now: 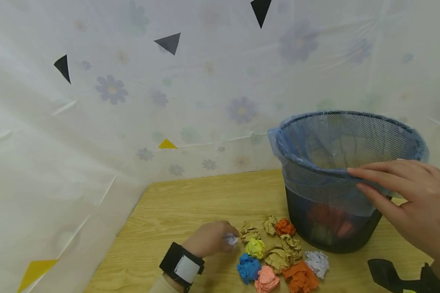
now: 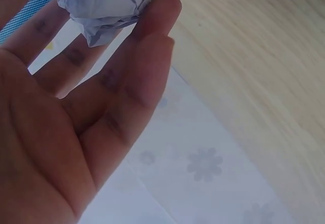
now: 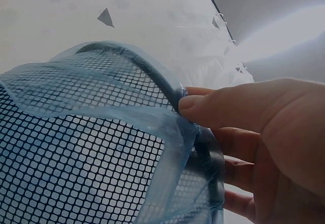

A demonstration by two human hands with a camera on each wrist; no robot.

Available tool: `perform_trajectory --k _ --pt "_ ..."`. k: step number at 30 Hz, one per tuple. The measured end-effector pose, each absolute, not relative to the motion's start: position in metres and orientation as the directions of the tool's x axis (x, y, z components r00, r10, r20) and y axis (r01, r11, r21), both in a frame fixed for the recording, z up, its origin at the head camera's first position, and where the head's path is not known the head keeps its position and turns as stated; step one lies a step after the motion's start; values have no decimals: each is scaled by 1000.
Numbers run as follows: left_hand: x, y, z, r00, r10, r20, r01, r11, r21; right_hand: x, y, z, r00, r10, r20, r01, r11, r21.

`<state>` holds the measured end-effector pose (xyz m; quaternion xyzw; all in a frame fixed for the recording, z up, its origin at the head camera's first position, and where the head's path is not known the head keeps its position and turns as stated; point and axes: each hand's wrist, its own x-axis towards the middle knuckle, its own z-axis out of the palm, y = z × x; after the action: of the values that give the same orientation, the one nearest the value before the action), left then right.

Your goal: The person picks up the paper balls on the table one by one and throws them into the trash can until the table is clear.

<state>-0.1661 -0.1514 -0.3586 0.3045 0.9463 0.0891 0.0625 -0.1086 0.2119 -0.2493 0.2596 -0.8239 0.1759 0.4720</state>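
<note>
My left hand (image 1: 210,239) holds a crumpled white paper ball (image 2: 104,5) at its fingertips, low over the table and just left of a group of paper balls. On the right stands a black mesh wastebasket (image 1: 304,215), upright, with a thin blue bag (image 1: 326,189) folded over its rim. The right hand (image 1: 418,195) pinches that rim through the bag; in the right wrist view the thumb (image 3: 195,106) lies on one side and the fingers on the other. Reddish shapes show faintly through the mesh near the basket's bottom.
Several crumpled balls lie left of the basket, among them a blue one (image 1: 248,267), a yellow one (image 1: 255,248), a pink one (image 1: 267,279), an orange one (image 1: 301,278) and a white one (image 1: 317,263). A patterned sheet (image 1: 205,101) hangs behind the wooden table (image 1: 190,199).
</note>
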Motion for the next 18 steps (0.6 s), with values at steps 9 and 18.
perform_trajectory --k 9,18 --pt "-160 -142 -342 -788 616 0 600 767 227 -109 212 -249 -427 -266 864 -595 802 -47" --pt "-148 -126 -319 -740 668 81 668 715 205 -109 211 -249 -430 -266 863 -593 804 -47"
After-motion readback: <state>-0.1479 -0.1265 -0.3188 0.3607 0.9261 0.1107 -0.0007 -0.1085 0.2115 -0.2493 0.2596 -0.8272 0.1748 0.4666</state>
